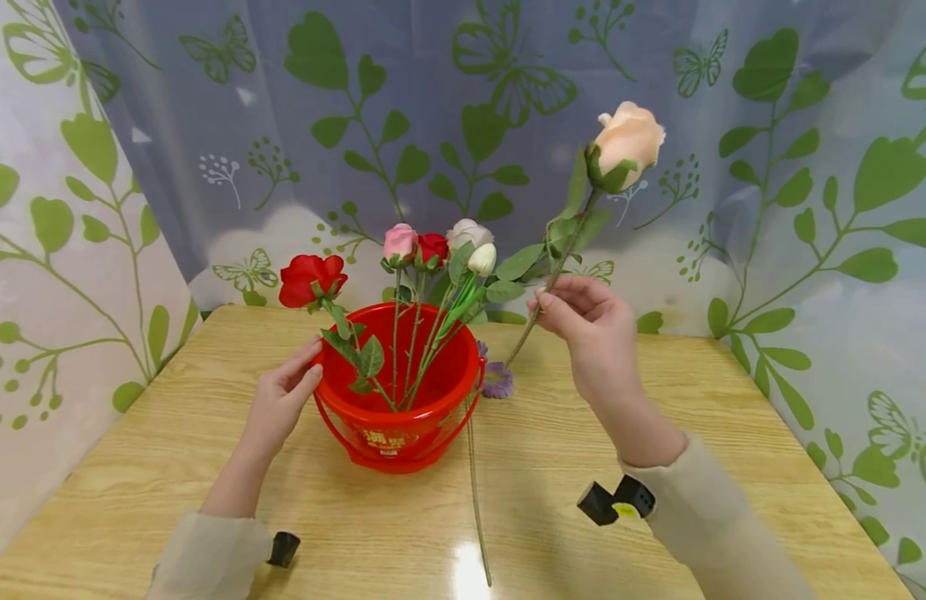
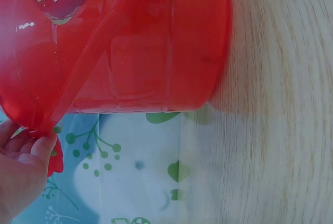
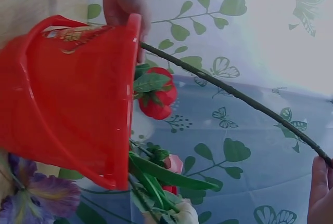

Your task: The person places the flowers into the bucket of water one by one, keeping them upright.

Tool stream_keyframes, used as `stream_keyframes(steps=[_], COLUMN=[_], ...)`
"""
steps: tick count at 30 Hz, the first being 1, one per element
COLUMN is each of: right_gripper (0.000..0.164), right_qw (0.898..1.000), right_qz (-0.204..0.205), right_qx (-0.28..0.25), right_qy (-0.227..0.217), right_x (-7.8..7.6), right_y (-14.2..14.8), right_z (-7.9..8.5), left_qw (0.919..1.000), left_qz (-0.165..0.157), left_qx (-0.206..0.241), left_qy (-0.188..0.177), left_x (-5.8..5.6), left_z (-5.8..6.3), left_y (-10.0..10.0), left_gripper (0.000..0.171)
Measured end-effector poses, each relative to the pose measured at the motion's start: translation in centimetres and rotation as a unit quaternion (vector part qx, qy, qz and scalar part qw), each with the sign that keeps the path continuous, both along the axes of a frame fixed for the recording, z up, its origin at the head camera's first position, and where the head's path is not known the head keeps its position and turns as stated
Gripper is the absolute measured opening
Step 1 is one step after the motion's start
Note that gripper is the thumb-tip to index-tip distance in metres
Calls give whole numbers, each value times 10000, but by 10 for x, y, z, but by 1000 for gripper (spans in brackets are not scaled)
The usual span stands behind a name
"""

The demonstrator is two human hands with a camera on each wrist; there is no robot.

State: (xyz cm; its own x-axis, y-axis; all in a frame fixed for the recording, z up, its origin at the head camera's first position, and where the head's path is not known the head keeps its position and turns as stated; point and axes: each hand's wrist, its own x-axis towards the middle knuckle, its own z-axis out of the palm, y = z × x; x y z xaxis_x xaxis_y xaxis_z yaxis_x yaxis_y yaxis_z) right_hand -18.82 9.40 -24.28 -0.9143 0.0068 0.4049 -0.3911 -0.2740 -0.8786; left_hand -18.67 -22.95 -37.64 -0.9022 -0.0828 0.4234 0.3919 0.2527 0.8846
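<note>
My left hand [image 1: 282, 400] grips the left rim of a red plastic bucket [image 1: 342, 425], thumb outside; the left wrist view also shows these fingers [image 2: 39, 148] at the rim. Between thumb and fingers, my right hand [image 1: 601, 342] pinches the stem of a peach rose [image 1: 629, 142], its bloom tilted up and to the right. That stem's lower end hangs right of the bucket, above a purple flower [image 1: 497, 380]. Inside the bucket stand a red rose [image 1: 311, 279] leaning left, a pink rose [image 1: 400, 242], a second red rose [image 1: 432, 248], a white rose [image 1: 466, 232] and a white tulip [image 1: 482, 259].
The purple flower lies on the wooden table [image 1: 583, 533], its long thin stem [image 1: 475, 500] running toward the front edge. The bucket's handle [image 1: 463, 425] hangs down over its front. A leaf-patterned curtain [image 1: 402, 67] closes off the back and sides.
</note>
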Motion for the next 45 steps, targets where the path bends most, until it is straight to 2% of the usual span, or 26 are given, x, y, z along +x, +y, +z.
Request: stream_keyframes(steps=[4,8,12,16,20,23,27,32,38,45], right_gripper=[15,12,12,14,15,15,14,12,12,11], right_qw=[9994,9982,9974,9954,9843,9756,9714,9615,9462,9221], right_qz=[-75,-215,-243,-202,-325,-269,44,125,129,244], right_qx=[-198,-78,290,841,1708,2165,2361,2737,3230,3860], right_qy=[279,548,607,408,289,268,248,224,104,154], right_x=[-3,-9,-17,-23,-29,-34,-38,-40,-41,-43], right_y=[-4,-11,-20,-29,-38,-45,-53,-63,-72,-81], right_z=[8,9,2,-9,-22,-32,-45,-57,-67,-73], left_qw=[10000,9999,10000,10000,10000,9999,9998,9999,10000,10000], left_qz=[-34,-40,-19,-2,18,38,47,73,65,-23], left_qx=[-9,-8,-44,-62,-39,-104,-174,-114,-28,50], left_qy=[-77,-99,-79,-76,-86,-103,-115,-59,-22,-18], left_x=[0,1,1,1,1,1,1,1,0,1], left_z=[0,1,1,1,0,-1,-1,1,1,1], left_y=[0,0,0,0,0,-1,-1,0,1,0], left_gripper=[40,41,40,40,40,41,42,40,39,39])
